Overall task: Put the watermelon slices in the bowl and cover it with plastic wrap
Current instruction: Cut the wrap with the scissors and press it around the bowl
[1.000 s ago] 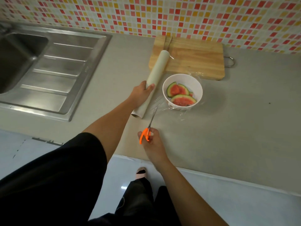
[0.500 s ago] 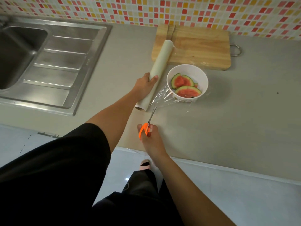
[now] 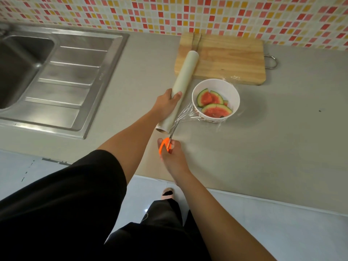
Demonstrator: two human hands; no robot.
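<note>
Head view, steeply down onto countertop

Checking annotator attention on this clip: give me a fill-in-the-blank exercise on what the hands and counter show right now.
1. The left hand grips the plastic wrap roll, whose far end reaches over the wooden ____.
2. The right hand holds scissors with ____ handles.
3. Film stretches from the roll to the white bowl, which holds ____ slices.
Missing words: cutting board; orange; watermelon.
</note>
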